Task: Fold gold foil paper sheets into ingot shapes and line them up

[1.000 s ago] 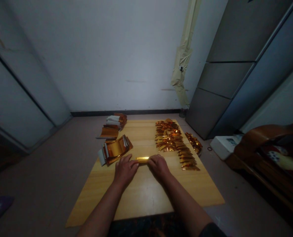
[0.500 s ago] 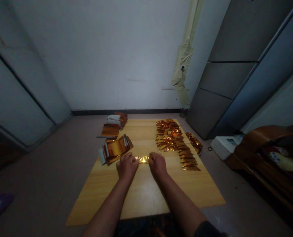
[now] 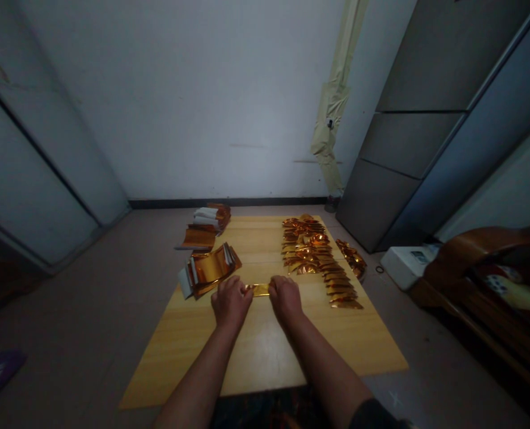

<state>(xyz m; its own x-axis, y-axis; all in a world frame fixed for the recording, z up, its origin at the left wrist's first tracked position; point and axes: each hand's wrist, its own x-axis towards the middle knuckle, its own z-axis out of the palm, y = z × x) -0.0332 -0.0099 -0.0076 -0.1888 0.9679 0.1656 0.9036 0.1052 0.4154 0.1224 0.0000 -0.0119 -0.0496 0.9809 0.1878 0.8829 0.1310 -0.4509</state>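
The fingers of the left hand [image 3: 231,302] and right hand [image 3: 286,298] are pinched on opposite ends of a foil strip [image 3: 260,290], which spans between them over the worktop [image 3: 265,351]. Probably light, slick and easily creased, it suits a gentle end grip.

Gold foil strip [image 3: 260,290] between hands: rounded, shaded along near edge one second ago; flatter now. Bright glints of half a second ago dulled to more even gold. Left hand [image 3: 230,302], thumb reaching along strip at first, now bunched tighter. Right hand [image 3: 286,298] likewise more curled. Right forearm [image 3: 325,363] and dark sleeve [image 3: 374,415] shifted inward.
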